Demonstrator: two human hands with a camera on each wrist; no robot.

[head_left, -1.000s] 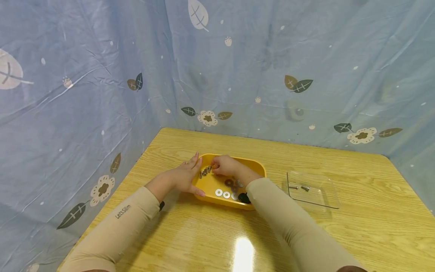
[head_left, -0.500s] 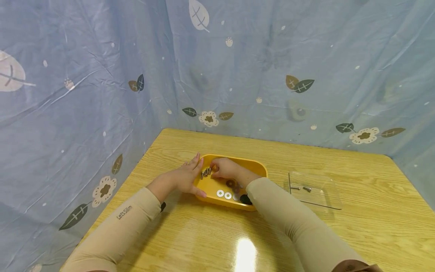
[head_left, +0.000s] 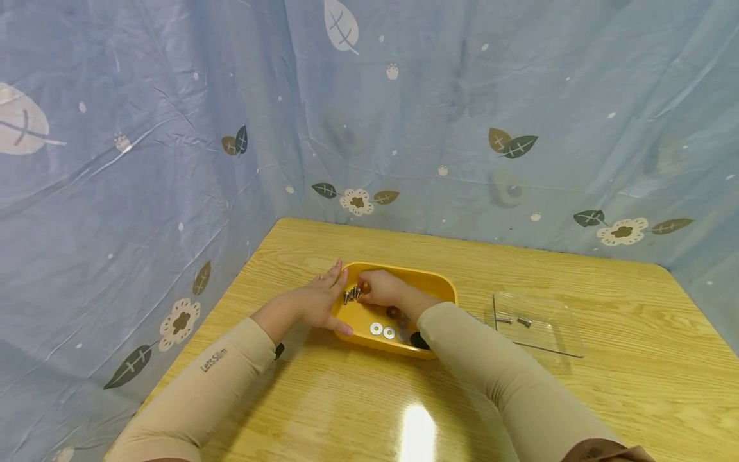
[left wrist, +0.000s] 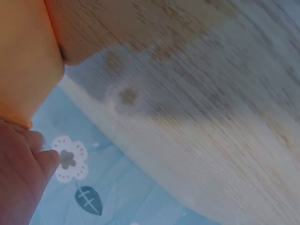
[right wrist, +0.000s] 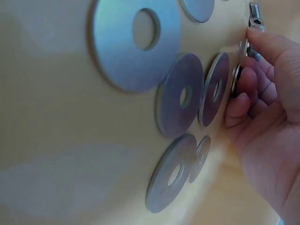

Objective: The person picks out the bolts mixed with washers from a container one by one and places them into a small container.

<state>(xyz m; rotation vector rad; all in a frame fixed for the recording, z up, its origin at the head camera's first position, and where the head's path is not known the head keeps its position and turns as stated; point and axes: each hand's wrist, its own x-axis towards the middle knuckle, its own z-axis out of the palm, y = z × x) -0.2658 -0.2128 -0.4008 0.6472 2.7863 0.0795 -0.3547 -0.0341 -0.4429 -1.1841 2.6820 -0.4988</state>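
Note:
A yellow plastic bin [head_left: 430, 278] stands on the table with several metal bolts [head_left: 351, 294] bunched at its left end. My left hand [head_left: 314, 307] rests against the bin's left side, fingers spread and thumb at the front rim; the left wrist view catches part of this hand [left wrist: 21, 173] by the bin wall [left wrist: 23, 51]. My right hand [head_left: 382, 288] reaches inside. Seen from the right wrist, its fingers curl and pinch a bolt [right wrist: 253, 52], beside another bolt [right wrist: 255, 11]. Flat washers [right wrist: 180, 96] lie on the bin floor, several of them behind my right hand.
To the right of the bin, a clear plastic tray [head_left: 548, 350] holds two bolts [head_left: 524, 321]. A black item [head_left: 419, 341] lies in the bin's front right corner, partly behind the right sleeve. A patterned blue curtain [head_left: 404, 128] hangs behind the wooden table [head_left: 323, 410].
My right hand has shifted slightly within the bin, closer to the bunched bolts, and the bolts have stirred a little. My left hand stays at the bin's side.

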